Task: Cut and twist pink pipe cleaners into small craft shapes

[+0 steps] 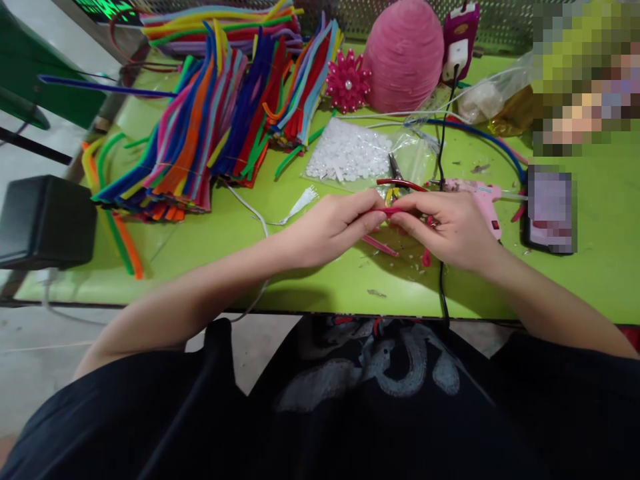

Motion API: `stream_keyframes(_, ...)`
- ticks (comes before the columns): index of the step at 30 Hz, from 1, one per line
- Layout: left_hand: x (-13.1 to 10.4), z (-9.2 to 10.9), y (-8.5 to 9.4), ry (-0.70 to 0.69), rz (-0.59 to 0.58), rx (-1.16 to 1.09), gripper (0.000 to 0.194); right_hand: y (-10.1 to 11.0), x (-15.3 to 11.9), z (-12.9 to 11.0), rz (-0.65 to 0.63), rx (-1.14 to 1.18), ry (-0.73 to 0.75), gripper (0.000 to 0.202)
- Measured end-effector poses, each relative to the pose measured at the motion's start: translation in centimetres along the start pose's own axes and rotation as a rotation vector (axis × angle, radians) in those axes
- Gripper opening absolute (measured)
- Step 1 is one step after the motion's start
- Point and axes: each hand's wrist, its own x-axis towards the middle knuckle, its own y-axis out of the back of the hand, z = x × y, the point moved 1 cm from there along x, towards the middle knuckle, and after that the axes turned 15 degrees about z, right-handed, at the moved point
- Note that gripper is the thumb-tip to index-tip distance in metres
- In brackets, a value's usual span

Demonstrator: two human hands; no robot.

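Over a green table (310, 293), a left hand (345, 223) and a right hand (450, 227) pinch a pink stem (387, 210).
From where I stand, fuzzy bundles (187, 153) crowd the table's upper left, many colours side by side, with a dark box (47, 220) at the left edge. A pink dome (405, 57) sits at top centre, a bag (347, 152) of white beads below it and to the left. At the right lies a phone (550, 208); nearer the middle, a pink glue gun (484, 198) is partly hidden by the right hand. A pink flower (349, 83) touches or overlaps the dome, I can't tell which. Pliers (394, 167) poke out just above the fingers. The pink stem is mid-frame, thumb and fingers of each hand closed on it, tips nearly meeting.
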Motion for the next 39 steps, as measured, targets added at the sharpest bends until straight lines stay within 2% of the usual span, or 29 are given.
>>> stream_keyframes(3,-0.1,0.0,-0.1,0.092,-0.004,-0.099,0.024,-0.1,-0.1,-0.2,0.054,-0.012,-0.022,0.018)
stream_keyframes(8,-0.4,-0.3,-0.5,0.211,-0.022,-0.253,0.028,-0.3,-0.3,-0.5,0.112,0.061,-0.160,0.014)
stream_keyframes(11,-0.4,-0.5,-0.6,0.223,-0.021,-0.280,0.027,-0.4,-0.4,-0.5,0.118,0.107,-0.223,0.012)
stream_keyframes(17,0.0,-0.8,-0.3,0.066,0.007,-0.118,0.019,0.1,-0.2,-0.6,0.051,0.011,-0.131,0.012)
stream_keyframes(21,-0.2,-0.9,-0.1,-0.027,0.024,-0.044,0.017,0.5,0.1,-0.5,-0.067,0.093,-0.238,0.014)
stream_keyframes(23,-0.3,-0.9,0.2,-0.163,0.070,0.084,0.020,0.5,0.2,-0.4,-0.107,0.165,-0.326,0.017)
stream_keyframes(25,-0.5,-0.9,0.5,-0.359,0.108,0.277,0.023,0.3,0.2,-0.3,-0.133,0.251,-0.413,0.023)
stream_keyframes(28,-0.6,-0.9,0.7,-0.571,0.101,0.506,0.024,-0.1,0.1,-0.3,-0.177,0.341,-0.510,0.030)
stream_keyframes(31,-0.8,-0.9,0.7,-0.646,0.109,0.574,0.026,-0.4,-0.1,-0.5,-0.180,0.338,-0.523,0.030)
stream_keyframes(36,-1.1,-1.3,-0.1,-0.809,0.256,0.555,0.019,-0.2,-0.2,-1.2,-0.157,0.266,-0.443,0.024)
stream_keyframes(39,-1.2,-1.2,-0.8,-0.715,0.279,0.464,0.016,0.0,-0.2,-1.8,-0.166,0.139,-0.335,0.018)
